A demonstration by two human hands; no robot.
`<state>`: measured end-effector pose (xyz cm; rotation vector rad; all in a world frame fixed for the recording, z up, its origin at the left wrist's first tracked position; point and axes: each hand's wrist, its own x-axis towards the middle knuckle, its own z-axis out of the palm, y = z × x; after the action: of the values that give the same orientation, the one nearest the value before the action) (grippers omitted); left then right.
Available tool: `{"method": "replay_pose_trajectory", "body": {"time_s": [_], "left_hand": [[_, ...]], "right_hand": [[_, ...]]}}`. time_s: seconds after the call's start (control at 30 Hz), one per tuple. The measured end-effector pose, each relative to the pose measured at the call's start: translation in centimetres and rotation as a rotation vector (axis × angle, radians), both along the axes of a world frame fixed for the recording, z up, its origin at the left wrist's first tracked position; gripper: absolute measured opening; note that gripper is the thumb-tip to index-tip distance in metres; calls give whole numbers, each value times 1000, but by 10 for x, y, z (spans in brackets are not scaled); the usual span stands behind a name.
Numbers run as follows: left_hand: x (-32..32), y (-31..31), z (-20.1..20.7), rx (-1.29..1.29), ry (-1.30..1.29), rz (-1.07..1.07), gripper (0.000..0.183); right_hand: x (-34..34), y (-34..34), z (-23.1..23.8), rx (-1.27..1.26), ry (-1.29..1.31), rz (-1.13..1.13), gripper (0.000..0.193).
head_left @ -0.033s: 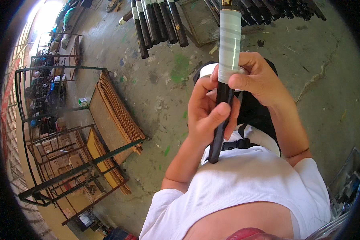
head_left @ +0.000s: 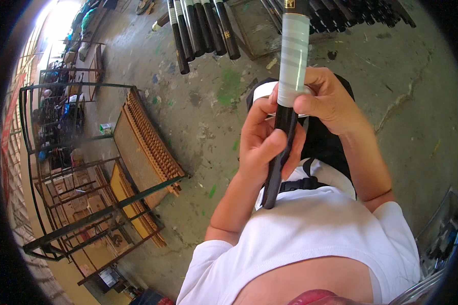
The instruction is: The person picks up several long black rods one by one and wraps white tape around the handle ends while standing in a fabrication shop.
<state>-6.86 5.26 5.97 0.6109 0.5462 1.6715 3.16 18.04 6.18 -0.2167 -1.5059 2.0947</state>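
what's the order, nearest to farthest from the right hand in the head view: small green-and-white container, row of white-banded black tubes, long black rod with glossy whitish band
1. Black rod: touching the right hand
2. White-banded black tubes: top, left of centre
3. Green-and-white container: farther left

Open floor (head_left: 414, 61) at right, metal rack (head_left: 121, 205) blocking left, dark tubes (head_left: 212, 28) blocking ahead

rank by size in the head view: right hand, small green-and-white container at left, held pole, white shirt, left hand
1. white shirt
2. held pole
3. left hand and right hand: too alike to rank, both partly hidden
4. small green-and-white container, farther from the camera
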Motion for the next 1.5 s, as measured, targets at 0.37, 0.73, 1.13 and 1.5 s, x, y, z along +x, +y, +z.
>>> {"method": "replay_pose_trajectory", "body": {"time_s": [0.37,0.73,1.13,1.5], "left_hand": [[-29,22,1,-155,124,87,58],[-171,118,-25,-388,1504,821,40],[-220,227,-32,-946,2102,722,50],[-174,230,-26,-581,1924,743,44]], "right_hand": [[25,15,-50,-160,-383,-95,34],[38,22,-106,-374,-488,-187,32],[24,27,-120,-437,-510,-189,29],[24,28,-125,-421,-572,-202,24]]}}
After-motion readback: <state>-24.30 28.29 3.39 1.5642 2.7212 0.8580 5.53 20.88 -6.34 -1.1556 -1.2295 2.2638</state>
